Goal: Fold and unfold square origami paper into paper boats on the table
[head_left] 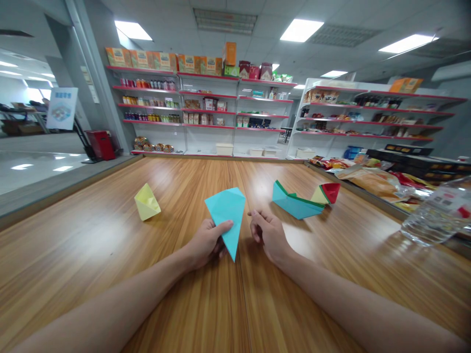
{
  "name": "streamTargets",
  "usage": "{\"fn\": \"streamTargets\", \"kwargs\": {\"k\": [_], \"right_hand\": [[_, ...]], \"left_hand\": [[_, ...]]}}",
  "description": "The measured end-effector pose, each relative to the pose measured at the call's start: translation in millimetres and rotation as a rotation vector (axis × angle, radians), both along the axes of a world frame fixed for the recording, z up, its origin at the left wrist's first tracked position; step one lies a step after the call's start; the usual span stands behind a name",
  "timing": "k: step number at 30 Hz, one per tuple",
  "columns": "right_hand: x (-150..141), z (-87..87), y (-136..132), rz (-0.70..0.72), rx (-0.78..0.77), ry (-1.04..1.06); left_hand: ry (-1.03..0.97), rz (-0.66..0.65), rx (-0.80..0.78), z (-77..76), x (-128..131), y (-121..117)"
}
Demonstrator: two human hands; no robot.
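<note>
A light blue folded paper, kite-shaped with its point downward, is held above the table by my left hand. The left thumb lies on the front of the paper, and the other fingers are behind it, mostly hidden. Just right of the paper, apart from it, is my right hand, its fingers curled in with nothing visible between them. A yellow folded paper piece stands to the left. On the right lie a blue and green folded paper boat and, touching or close behind it, a smaller red and yellow folded piece.
The wooden table has a raised edge. A clear plastic bottle stands at the right edge, near snack packets and black boxes. Shelves of goods line the far wall.
</note>
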State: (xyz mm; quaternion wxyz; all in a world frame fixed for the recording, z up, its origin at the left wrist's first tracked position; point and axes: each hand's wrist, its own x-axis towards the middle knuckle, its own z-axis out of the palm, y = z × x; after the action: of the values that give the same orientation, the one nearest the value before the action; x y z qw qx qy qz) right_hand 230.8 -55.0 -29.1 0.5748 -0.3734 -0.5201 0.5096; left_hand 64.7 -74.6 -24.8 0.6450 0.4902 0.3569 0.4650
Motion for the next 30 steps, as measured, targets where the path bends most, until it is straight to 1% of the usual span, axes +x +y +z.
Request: {"fn": "streamTargets", "kwargs": {"k": [4, 6, 11, 13, 17, 19, 20, 23, 25, 27, 30], "right_hand": [[-1.6, 0.8, -4.2, 0.124, 0.062, -0.168], [-2.3, 1.2, -5.7, 0.152, 0.075, -0.206], [-3.0, 1.9, -6.6, 0.133, 0.074, -0.222], [-3.2, 2.4, -6.9, 0.168, 0.066, -0.212], [-3.3, 3.3, -8.4, 0.236, 0.064, -0.209], [-3.2, 3.1, -8.6, 0.254, 0.076, -0.225], [-3.1, 2.7, -8.3, 0.258, 0.079, -0.231], [-2.6, 0.9, -6.7, 0.273, 0.075, -0.233], [-2.3, -0.2, -5.4, 0.276, 0.068, -0.223], [-2.2, -0.9, -4.5, 0.252, 0.061, -0.205], [-2.3, -1.0, -4.0, 0.200, 0.062, -0.196]], "left_hand": [[0.090, -0.019, 0.088, -1.1, 0.5, -2.1], [0.116, -0.027, 0.116, 0.9, 0.1, -4.3], [0.168, -0.053, 0.160, 6.4, -0.1, -7.1], [0.166, -0.068, 0.187, 6.3, 0.0, -6.6], [0.093, -0.079, 0.228, 2.1, -0.9, -4.2], [0.052, -0.087, 0.195, 0.5, -1.8, -3.0], [0.020, -0.118, 0.163, 0.4, -2.3, -2.5], [-0.139, -0.279, 0.059, 2.5, -3.8, -0.6], [-0.244, -0.337, -0.018, 3.8, -4.9, 1.6], [-0.300, -0.301, -0.080, 3.4, -6.3, 4.4], [-0.308, -0.229, -0.084, 0.7, -7.9, 7.3]]}}
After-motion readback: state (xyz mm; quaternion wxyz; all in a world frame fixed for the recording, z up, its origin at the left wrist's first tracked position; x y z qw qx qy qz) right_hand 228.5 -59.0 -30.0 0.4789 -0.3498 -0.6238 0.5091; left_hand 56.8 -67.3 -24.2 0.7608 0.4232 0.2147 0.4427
